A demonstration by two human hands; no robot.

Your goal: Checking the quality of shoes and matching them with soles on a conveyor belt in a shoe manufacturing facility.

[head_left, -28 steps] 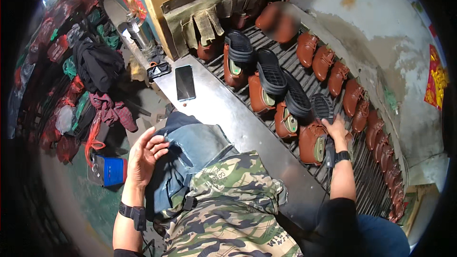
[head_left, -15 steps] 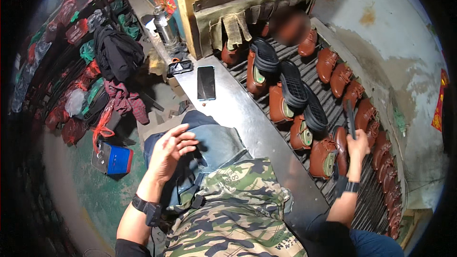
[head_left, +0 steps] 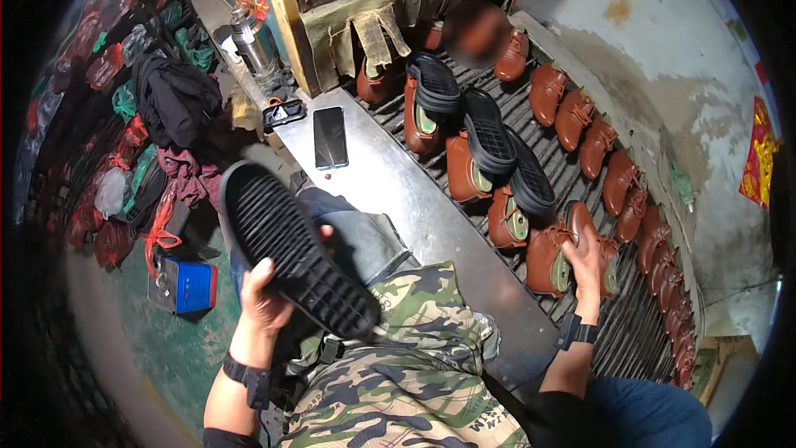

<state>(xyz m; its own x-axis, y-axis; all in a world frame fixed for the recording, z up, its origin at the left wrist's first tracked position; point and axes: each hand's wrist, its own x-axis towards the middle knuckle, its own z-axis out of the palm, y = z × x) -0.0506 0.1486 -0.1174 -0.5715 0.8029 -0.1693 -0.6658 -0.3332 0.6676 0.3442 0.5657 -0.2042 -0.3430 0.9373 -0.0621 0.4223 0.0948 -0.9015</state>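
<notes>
Slatted metal conveyor (head_left: 618,336) runs from 12 to 4 o'clock, carrying brown leather shoes (head_left: 572,120). Left hand (head_left: 267,303), at 7 o'clock, has fingers clamped round a black ridged rubber sole (head_left: 294,249), held tread-up over the lap. Right hand (head_left: 587,261), at 3 o'clock, wraps fingers over a brown leather shoe (head_left: 590,236) on the slats. Black smartphone (head_left: 330,137) lies on the steel ledge (head_left: 414,216).

Shoe workshop: brown shoes (head_left: 572,120) & soles (head_left: 487,131) on conveyor (head_left: 547,149).

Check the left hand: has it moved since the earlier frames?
Yes. The left hand, earlier empty on the lap, now holds a black sole raised over the knee, left of the metal ledge.
</notes>
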